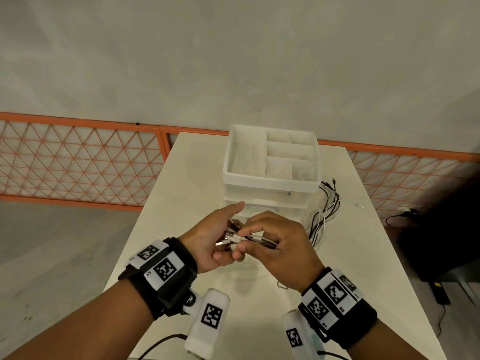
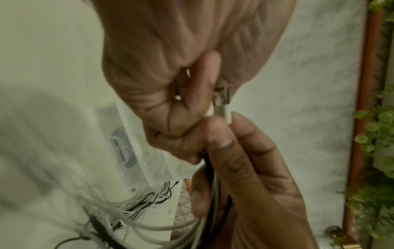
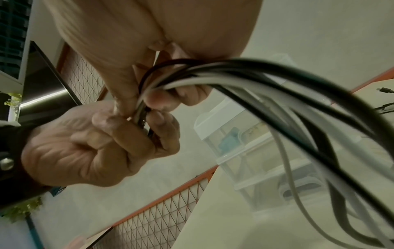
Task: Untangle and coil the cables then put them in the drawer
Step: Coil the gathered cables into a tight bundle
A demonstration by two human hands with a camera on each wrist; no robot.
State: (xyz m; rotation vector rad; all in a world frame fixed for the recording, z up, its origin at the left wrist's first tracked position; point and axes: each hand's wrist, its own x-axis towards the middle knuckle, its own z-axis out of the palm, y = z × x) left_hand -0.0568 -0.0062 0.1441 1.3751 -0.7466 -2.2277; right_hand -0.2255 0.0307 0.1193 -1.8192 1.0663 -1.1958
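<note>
Both hands meet above the middle of the white table (image 1: pixel 181 198) on a bundle of black and white cables (image 1: pixel 249 239). My left hand (image 1: pixel 207 237) grips the plug ends (image 2: pixel 222 104), fingers curled under them and thumb raised. My right hand (image 1: pixel 275 237) pinches the same bundle just behind the plugs, and the strands (image 3: pixel 255 80) run out through its curled fingers. The rest of the cables lie in a loose tangle (image 1: pixel 327 203) on the table, right of the drawer unit. The top drawer (image 1: pixel 270 181) stands open, its white compartments holding nothing.
The clear plastic drawer unit (image 3: pixel 245 143) stands at the table's far middle. An orange lattice fence (image 1: pixel 78 162) runs behind the table. A dark object with a cord (image 1: pixel 441 229) sits on the floor to the right. Bare tabletop lies to the left and near me.
</note>
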